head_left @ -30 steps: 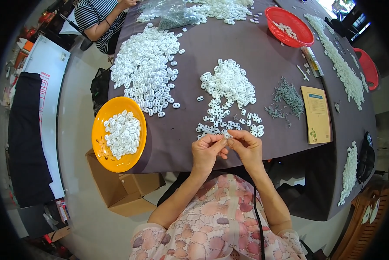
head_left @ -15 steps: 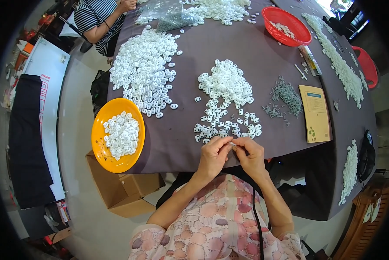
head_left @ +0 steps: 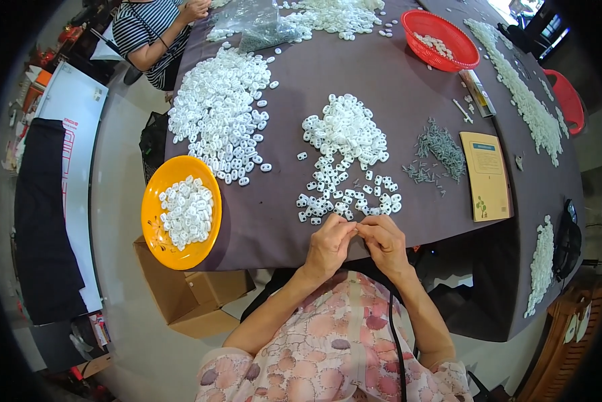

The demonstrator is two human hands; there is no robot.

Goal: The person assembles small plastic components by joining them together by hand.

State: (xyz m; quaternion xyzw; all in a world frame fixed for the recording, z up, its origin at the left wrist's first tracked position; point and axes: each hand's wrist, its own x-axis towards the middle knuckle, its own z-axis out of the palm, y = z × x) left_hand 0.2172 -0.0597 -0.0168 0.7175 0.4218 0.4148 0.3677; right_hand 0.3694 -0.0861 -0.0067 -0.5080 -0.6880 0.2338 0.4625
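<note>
My left hand [head_left: 328,246] and my right hand [head_left: 385,246] meet fingertip to fingertip just above the table's near edge. Both are closed in a pinch, and the fingers hide whatever small thing is between them. Right beyond the fingertips lies a loose scatter of small white plastic pieces with two dark holes [head_left: 324,194], which runs back into a heaped pile of them [head_left: 348,130]. To the right of that pile sits a small heap of grey plug-like pieces [head_left: 442,151].
An orange plate [head_left: 155,231] of white oval pieces stands at the left edge, beside a large white pile [head_left: 217,100]. On the right lie a yellow booklet [head_left: 487,174] and a red basket [head_left: 458,61]. A cardboard box [head_left: 200,295] is below. Another person [head_left: 150,40] sits far left.
The small whitish piece that showed between my fingertips is now covered by them. My hands have drawn slightly closer and lower. The view has shifted a little.
</note>
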